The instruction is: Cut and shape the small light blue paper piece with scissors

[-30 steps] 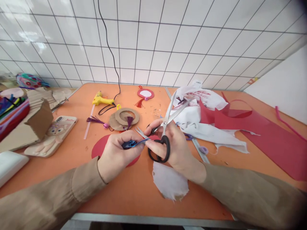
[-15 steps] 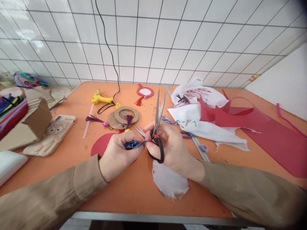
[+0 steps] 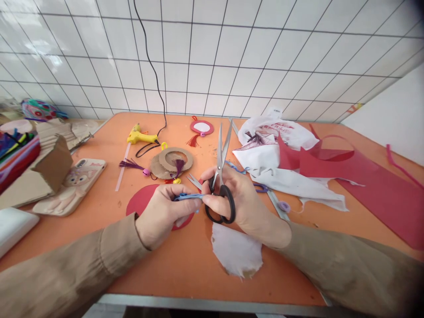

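My left hand [image 3: 162,212] pinches a folded strip of blue fabric [image 3: 188,197] between thumb and fingers. My right hand [image 3: 245,207] has black-handled scissors [image 3: 227,194] in its grip, blades parted and pointing up, and its thumb and fingertip meet the strip's right end. Below my left hand lies a red disc [image 3: 142,199], partly covered. Under my right hand sits a ragged white cloth piece [image 3: 235,251]. Slim pointed blades [image 3: 194,181] of a second tool show behind the fingers, with purple handles [image 3: 260,188] further right.
Behind my hands are cardboard rings [image 3: 165,162] with tassels, a yellow glue gun [image 3: 141,136] and a red-rimmed round ornament [image 3: 201,127]. White cloth [image 3: 291,187] and red sheets [image 3: 377,194] spread at right. A phone [image 3: 71,185] and cardboard pieces [image 3: 39,172] lie left.
The blue strip has turned from a bunched curl to a flatter, straighter band between my hands. The scissors have shifted slightly right and their handles have spread a little.
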A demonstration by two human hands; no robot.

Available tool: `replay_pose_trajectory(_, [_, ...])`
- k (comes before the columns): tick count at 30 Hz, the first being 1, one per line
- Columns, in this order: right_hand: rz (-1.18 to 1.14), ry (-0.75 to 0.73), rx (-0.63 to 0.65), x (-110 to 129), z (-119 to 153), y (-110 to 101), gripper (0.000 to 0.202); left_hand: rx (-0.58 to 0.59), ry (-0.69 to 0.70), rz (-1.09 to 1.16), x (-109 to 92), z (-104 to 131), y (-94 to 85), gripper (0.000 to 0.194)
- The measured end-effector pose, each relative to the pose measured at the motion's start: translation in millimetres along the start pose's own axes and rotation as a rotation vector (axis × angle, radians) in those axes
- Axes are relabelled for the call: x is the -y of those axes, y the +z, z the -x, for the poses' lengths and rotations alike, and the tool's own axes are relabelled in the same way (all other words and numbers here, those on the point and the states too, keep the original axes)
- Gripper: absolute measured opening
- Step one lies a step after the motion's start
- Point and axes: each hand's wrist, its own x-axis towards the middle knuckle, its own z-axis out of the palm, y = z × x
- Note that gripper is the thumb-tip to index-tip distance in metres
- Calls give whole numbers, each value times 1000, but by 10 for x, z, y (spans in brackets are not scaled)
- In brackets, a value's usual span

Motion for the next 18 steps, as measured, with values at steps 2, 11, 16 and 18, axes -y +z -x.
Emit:
replay_pose_trajectory(2, [1,19,-26,21,-9,5,22,-13,-18,52,-13,1,7,28])
replay_pose_trajectory(11, [128,-14,103,39,79,-105,24,-99,60,192,-61,-50,-94,21])
replay_pose_trajectory(16, [214,-33,276,76,159,-156,34,-123,95,239,-138,-41,-95,25])
replay_pose_trajectory(18, [229,16,332,104,172,-143,35,-142,111,240,-167,-33,-83,26])
